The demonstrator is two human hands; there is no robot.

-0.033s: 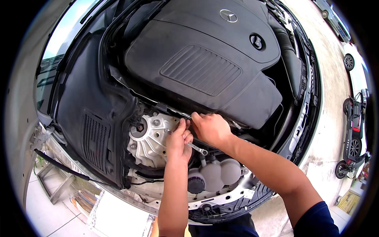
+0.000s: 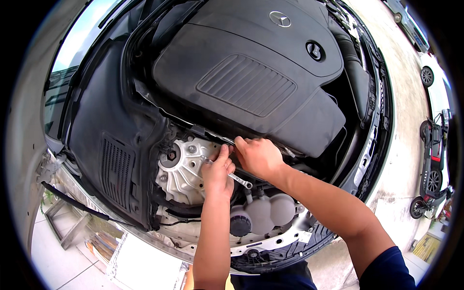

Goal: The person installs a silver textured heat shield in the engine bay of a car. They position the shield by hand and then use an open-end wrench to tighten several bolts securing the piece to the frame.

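Observation:
My left hand [image 2: 218, 176] is closed around a shiny metal wrench [image 2: 238, 179], whose ring end sticks out on the right of the hand, above the grey reservoir [image 2: 265, 213]. Beside that hand, on its left, is a ribbed silver metal strut mount [image 2: 186, 176] with bolts in it. My right hand [image 2: 261, 157] is up against the near edge of the black engine cover [image 2: 246, 87]. Its fingers are pinched together close to the left fingertips, near a metal strip; what they grip is hidden.
A black vented plastic panel [image 2: 116, 164] lies on the left, below the windshield. The reservoir's round black cap [image 2: 240, 225] is right of my left forearm. Along the near side runs the white body edge [image 2: 256, 247]. A black bonnet strut [image 2: 79, 205] crosses the lower left.
The wrench's ring end has shifted very slightly to the left along with my left hand. My right hand stays in practically the same place.

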